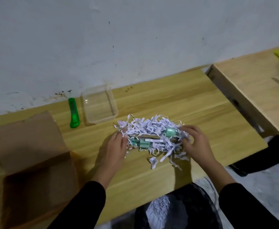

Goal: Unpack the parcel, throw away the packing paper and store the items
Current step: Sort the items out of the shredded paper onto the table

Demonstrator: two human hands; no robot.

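Shreds (145,128), pressed by left hand (114,144), gripped by right hand (195,142), cover tubes (170,131); cutter (73,113) beyond.

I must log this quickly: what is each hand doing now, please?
Left hand: open, fingers against the shredded paper.
Right hand: fingers curled into the shredded paper, gripping it.

wall (135,38): grey-white, stained | table (168,100): light wood | second table (244,90): right, just beside | floor (267,187): pale
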